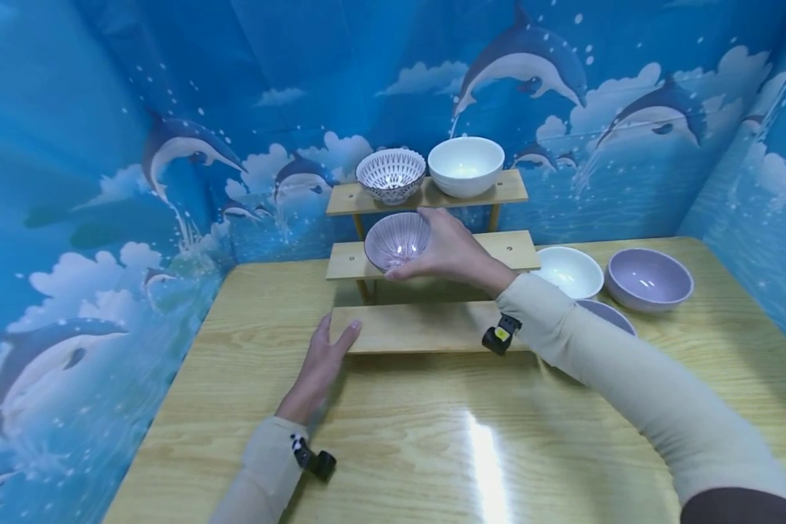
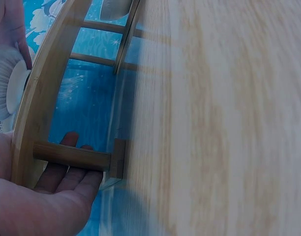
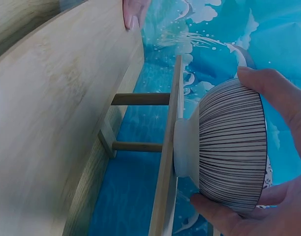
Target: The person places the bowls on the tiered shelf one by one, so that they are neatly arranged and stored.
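Note:
My right hand (image 1: 450, 247) pinches a small bowl with thin dark stripes (image 1: 393, 239) by its rim, thumb at one side and fingers at the other. In the right wrist view the striped bowl (image 3: 231, 142) has its white foot right at the board of the middle tier (image 3: 167, 147). My left hand (image 1: 317, 362) grips the left end of the lowest tier (image 1: 419, 327) of a three-tier wooden rack. In the left wrist view, the left hand's fingers (image 2: 67, 182) reach under the board beside a short round post (image 2: 74, 156).
On the top tier (image 1: 343, 201) stand a patterned bowl (image 1: 391, 175) and a white bowl (image 1: 466, 166). Right of the rack, on the wooden table (image 1: 249, 327), are another white bowl (image 1: 570, 271), a purple bowl (image 1: 648, 279) and a further purple one (image 1: 608, 314) partly behind my right sleeve.

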Demonstrator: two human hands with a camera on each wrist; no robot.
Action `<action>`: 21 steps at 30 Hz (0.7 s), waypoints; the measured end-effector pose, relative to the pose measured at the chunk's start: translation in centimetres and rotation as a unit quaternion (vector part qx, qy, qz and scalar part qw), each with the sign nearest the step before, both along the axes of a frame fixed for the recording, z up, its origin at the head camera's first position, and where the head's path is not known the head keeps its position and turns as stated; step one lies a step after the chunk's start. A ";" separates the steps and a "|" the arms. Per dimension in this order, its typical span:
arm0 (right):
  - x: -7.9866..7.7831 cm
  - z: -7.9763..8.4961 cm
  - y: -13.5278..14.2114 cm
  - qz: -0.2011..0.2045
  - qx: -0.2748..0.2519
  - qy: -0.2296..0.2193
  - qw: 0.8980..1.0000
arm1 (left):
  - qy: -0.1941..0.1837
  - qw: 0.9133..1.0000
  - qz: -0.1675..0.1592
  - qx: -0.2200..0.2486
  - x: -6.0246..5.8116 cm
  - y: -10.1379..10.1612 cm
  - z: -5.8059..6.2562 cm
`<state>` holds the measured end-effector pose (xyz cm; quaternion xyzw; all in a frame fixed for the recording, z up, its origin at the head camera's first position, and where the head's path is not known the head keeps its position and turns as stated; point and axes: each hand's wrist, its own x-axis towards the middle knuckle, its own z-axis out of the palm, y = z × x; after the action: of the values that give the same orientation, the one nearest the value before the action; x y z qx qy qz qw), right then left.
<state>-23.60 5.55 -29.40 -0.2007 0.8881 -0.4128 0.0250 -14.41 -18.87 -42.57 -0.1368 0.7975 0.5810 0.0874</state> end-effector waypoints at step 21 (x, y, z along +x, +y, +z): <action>0.2 0.1 0.2 -0.010 0.000 -0.005 1.000 | -0.007 1.000 -0.007 0.002 0.0 -0.1 0.1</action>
<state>-23.35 5.79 -29.28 -0.1901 0.8896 -0.4144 0.0252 -14.40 -18.97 -42.51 -0.1352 0.7967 0.5810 0.0972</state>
